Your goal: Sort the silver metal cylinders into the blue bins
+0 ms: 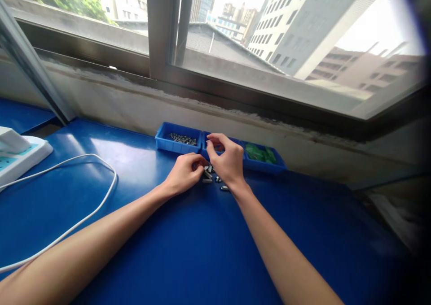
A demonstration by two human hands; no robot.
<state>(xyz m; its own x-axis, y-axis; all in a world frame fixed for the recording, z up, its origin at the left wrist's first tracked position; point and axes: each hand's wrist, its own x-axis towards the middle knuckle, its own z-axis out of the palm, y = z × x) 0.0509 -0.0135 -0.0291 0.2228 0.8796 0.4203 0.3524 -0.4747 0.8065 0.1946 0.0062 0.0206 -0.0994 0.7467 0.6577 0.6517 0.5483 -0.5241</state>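
My left hand (184, 174) is closed at the edge of a small pile of metal pieces (208, 176) on the blue table. Its thumb and fingertips curl together, and whatever is between them is too small to make out. My right hand (229, 159) hangs in front of the middle blue bin (205, 150), covering much of it. The thumb and forefinger of that hand are bent toward each other in a pinch; I cannot make out anything in it. One metal piece (225, 188) lies apart, beside my right wrist. Orange-red bits show inside the middle bin.
Left of the middle bin stands a blue bin (161, 142) of small screw-like metal parts (183, 139). On the right, another bin (281, 166) holds green pieces (259, 152). A white cable (114, 175) loops across the table (188, 251) near a white power strip (37, 150). Windows rise behind.
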